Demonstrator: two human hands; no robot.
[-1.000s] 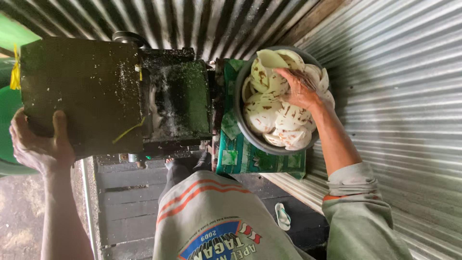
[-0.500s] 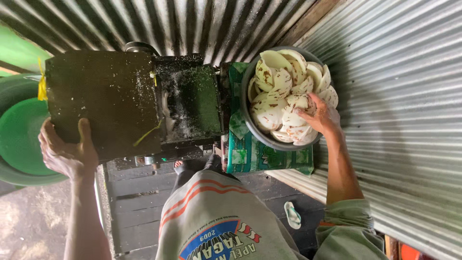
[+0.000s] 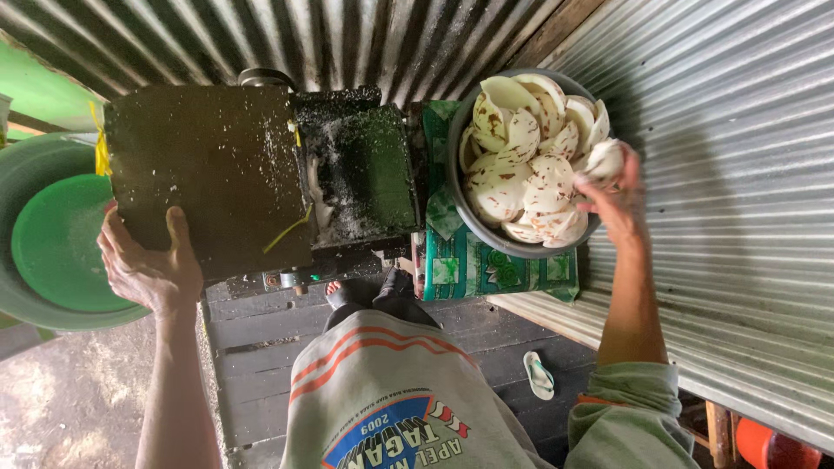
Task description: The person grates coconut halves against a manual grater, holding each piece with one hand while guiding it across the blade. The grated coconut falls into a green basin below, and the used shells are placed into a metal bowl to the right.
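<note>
Corrugated metal walls [image 3: 730, 130] hem in the work spot on two sides, leaving little room behind the dark machine [image 3: 208, 165] or past the metal bowl [image 3: 521, 247] heaped with white pieces. A green basin [image 3: 52, 243] blocks the machine's outer end. Open passage remains above the plank floor [image 3: 252, 347], between the person's arms.

Left hand [image 3: 143, 265]: palm open, fingers spread, thumb [image 3: 181, 233] raised apart from other fingers, pressed flat against surface ahead. Left forearm bare, runs straight down to lower frame edge, wrist unbent. Right hand [image 3: 615, 195]: fingers curled closed around pale piece, knuckles up, back of hand toward camera. Right forearm bare, reaches up and forward, wrist bent slightly inward. Right sleeve bunched at elbow. Hands well apart, one each side of torso.
</note>
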